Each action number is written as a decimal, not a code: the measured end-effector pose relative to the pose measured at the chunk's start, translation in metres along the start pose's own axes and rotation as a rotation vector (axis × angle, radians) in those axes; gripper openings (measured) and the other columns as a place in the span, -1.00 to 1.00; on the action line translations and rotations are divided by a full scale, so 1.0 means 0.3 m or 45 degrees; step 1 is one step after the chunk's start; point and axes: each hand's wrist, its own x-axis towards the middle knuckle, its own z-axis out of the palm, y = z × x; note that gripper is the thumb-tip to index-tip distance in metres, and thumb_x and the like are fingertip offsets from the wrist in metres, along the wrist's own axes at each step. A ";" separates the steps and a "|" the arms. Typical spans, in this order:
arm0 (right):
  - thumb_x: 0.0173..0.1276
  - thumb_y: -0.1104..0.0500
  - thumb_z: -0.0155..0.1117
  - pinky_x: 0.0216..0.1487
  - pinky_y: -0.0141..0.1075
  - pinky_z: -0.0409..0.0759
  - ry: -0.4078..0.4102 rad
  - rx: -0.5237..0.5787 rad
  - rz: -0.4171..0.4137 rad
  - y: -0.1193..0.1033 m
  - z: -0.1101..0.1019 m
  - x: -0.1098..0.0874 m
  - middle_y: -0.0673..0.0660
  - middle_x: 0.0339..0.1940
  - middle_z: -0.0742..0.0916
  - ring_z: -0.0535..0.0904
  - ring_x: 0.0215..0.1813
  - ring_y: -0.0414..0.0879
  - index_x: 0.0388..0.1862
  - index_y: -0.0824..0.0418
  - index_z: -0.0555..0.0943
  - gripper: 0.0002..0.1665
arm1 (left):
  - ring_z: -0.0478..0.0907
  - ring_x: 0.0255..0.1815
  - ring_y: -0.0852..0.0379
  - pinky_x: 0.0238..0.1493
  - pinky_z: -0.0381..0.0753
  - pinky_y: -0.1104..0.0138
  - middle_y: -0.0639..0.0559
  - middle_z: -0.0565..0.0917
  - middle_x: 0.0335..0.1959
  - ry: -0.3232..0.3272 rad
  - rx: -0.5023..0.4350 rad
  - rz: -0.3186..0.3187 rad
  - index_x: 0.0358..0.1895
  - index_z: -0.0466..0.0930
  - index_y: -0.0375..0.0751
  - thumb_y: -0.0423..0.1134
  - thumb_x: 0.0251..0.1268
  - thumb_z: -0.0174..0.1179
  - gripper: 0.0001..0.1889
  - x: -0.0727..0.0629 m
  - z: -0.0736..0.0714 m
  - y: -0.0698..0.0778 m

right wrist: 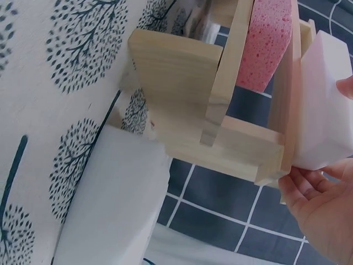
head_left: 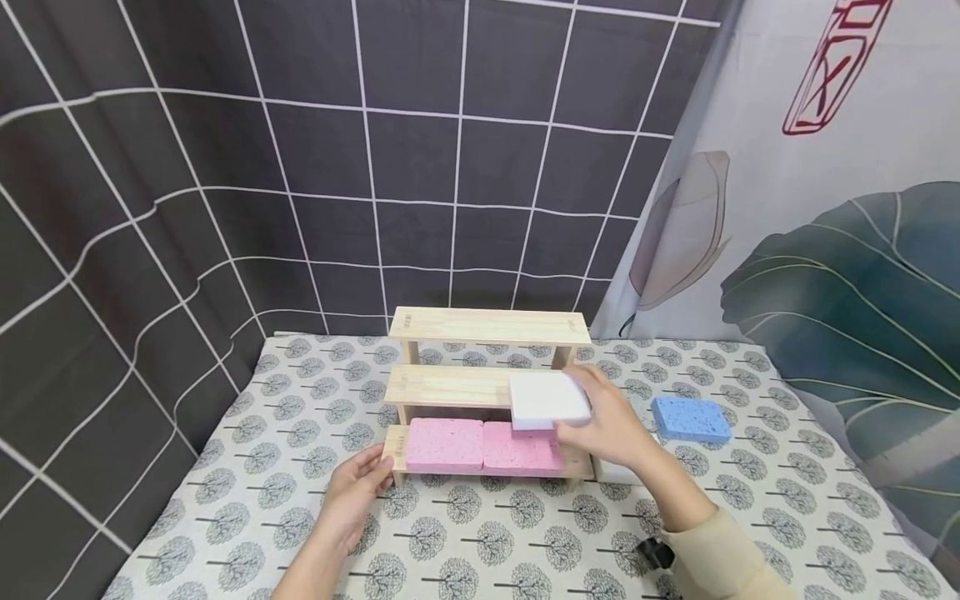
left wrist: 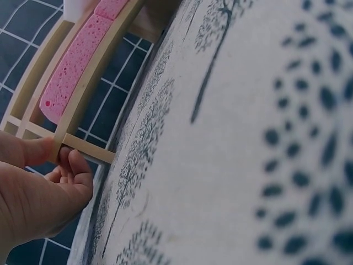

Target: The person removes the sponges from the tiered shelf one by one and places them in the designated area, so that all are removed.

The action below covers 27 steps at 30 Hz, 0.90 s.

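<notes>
A three-tier wooden shelf [head_left: 490,327] stands on the patterned cloth. Two pink sponges [head_left: 446,444] lie side by side on its lowest tier. My left hand [head_left: 351,490] pinches the left end of that tier between thumb and fingers, as the left wrist view also shows. In my right hand [head_left: 611,423] is a white sponge-like block [head_left: 549,400], gripped by its right side at the right end of the middle tier. The right wrist view shows the block [right wrist: 325,105] close against the wood, with fingertips by the shelf's edge; whether it rests there I cannot tell.
A blue sponge [head_left: 691,418] lies to the right of the shelf. Beside the shelf's right end is a white object [right wrist: 113,199], partly hidden by my right arm in the head view. Behind stands a dark gridded curtain [head_left: 412,158]; a printed pale curtain [head_left: 840,250] hangs at right.
</notes>
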 end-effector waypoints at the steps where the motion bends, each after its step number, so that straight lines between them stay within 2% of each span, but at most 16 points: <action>1: -0.11 0.08 0.54 -0.21 -0.14 0.66 -0.001 -0.002 0.007 0.004 -0.001 -0.003 0.26 0.26 0.56 0.57 -0.06 0.08 0.38 0.37 0.43 0.01 | 0.51 -0.15 0.12 -0.16 0.62 0.47 -0.17 0.54 -0.03 -0.001 0.002 -0.001 0.38 0.25 -0.63 -0.40 0.50 0.09 -0.49 0.000 0.000 0.000; 11: -0.12 0.15 0.53 -0.25 -0.12 0.66 0.036 -0.010 0.026 0.047 -0.030 -0.033 0.27 0.18 0.58 0.55 -0.08 0.08 0.32 0.40 0.46 -0.05 | 0.51 -0.10 0.10 -0.10 0.63 0.46 -0.20 0.53 0.02 -0.013 0.029 -0.003 0.39 0.24 -0.61 -0.40 0.52 0.05 -0.50 -0.004 0.000 0.002; 19: -0.09 0.18 0.50 -0.24 0.07 0.68 0.087 -0.036 0.053 0.079 -0.057 -0.063 0.34 0.18 0.58 0.55 -0.03 0.17 0.30 0.47 0.44 -0.09 | 0.51 -0.10 0.10 -0.09 0.62 0.46 -0.20 0.52 0.02 -0.016 0.036 -0.007 0.39 0.25 -0.60 -0.41 0.52 0.04 -0.51 -0.003 -0.005 0.002; 27: -0.04 0.16 0.54 -0.22 -0.04 0.64 0.088 -0.067 0.047 0.120 -0.092 -0.099 0.35 0.21 0.56 0.54 -0.01 0.18 0.34 0.44 0.43 -0.07 | 0.51 -0.09 0.10 -0.08 0.62 0.47 -0.20 0.52 0.02 -0.019 0.028 -0.016 0.39 0.25 -0.59 -0.40 0.52 0.05 -0.51 -0.002 -0.002 0.001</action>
